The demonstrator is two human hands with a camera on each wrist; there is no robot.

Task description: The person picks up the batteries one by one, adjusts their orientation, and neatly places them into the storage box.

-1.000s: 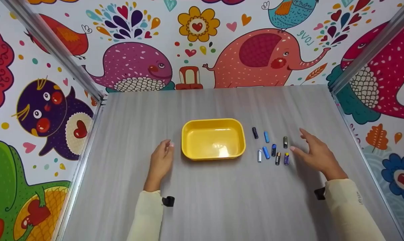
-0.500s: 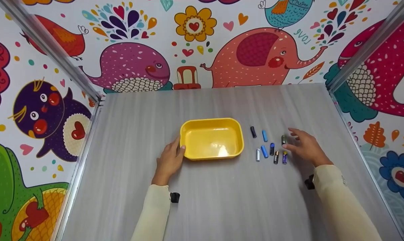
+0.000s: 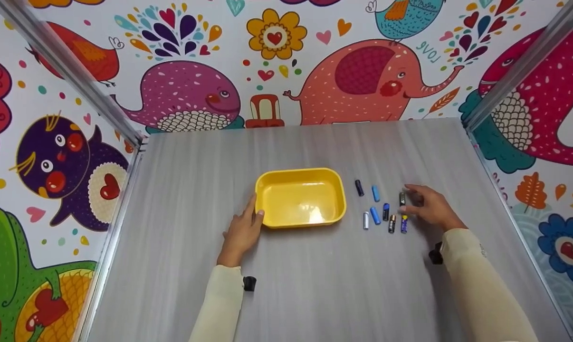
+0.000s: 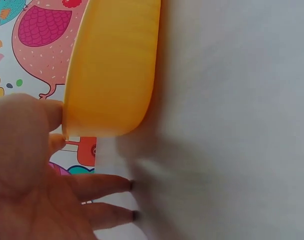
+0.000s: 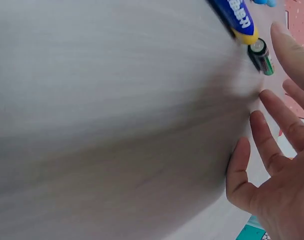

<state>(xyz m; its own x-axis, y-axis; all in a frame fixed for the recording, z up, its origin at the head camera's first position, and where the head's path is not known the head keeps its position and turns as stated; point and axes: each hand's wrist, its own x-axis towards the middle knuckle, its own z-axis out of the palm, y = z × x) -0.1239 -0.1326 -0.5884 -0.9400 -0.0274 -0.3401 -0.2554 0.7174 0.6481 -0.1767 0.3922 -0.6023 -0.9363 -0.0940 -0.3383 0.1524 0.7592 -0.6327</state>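
Nearest, two cream sleeves (image 3: 220, 294) come in over the grey wood-grain desk (image 3: 324, 289), each with a small black device (image 3: 250, 283) at the wrist. The left hand (image 3: 243, 233) is at the near left corner of the yellow plastic tub, its thumb and index finger touching the rim and its other fingers straight and spread over the desk; whether it pinches the rim I cannot tell. The right hand (image 3: 430, 205), on the side toward the desk's right edge, has thumb and fingers apart, a moderate gap around the dark green battery (image 3: 402, 198), with nothing gripped.

Eight batteries lie between the tub and the desk's right edge. Nearest are the purple-blue battery with a yellow end (image 3: 404, 223), the black-and-copper battery (image 3: 392, 223) and the silver battery (image 3: 366, 220); just beyond lie a blue battery (image 3: 375, 215) and a dark blue one (image 3: 386, 212). Past the dark green one are a light blue battery (image 3: 375, 193) and a black battery (image 3: 359, 187).

The yellow plastic tub (image 3: 298, 202) sits upright between the desk's left and right edges. Beyond the far edge rises a printed wall (image 3: 270, 102) with a purple whale (image 3: 189, 88) and a coral elephant (image 3: 362, 85).
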